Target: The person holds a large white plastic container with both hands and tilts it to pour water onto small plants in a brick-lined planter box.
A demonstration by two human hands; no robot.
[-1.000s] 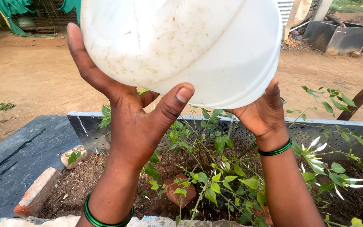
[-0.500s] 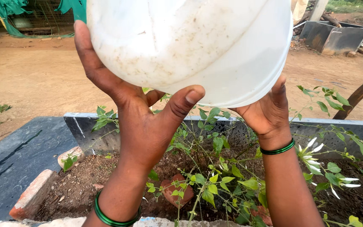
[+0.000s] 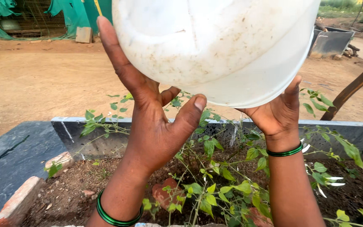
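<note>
Fingers of the left hand spread wide under the round white plastic tub, long fingers pressed flat up its left wall and the thumb touching its lower rim. On the other side the right hand cups the tub's lower right edge, thumb up against the plastic; its remaining fingers are hidden behind the tub. Both hands grip the tub, tilted and raised, high above the planting bed. Dirt specks mark its white surface. Each wrist wears 1 green bangle. Directly below grows a thin-stemmed green leafy plant rooted in dark soil. A grey stone-slab wall borders the bed, with a red brick at the left. Beyond lies bare sandy ground and green tarpaulin.
</note>
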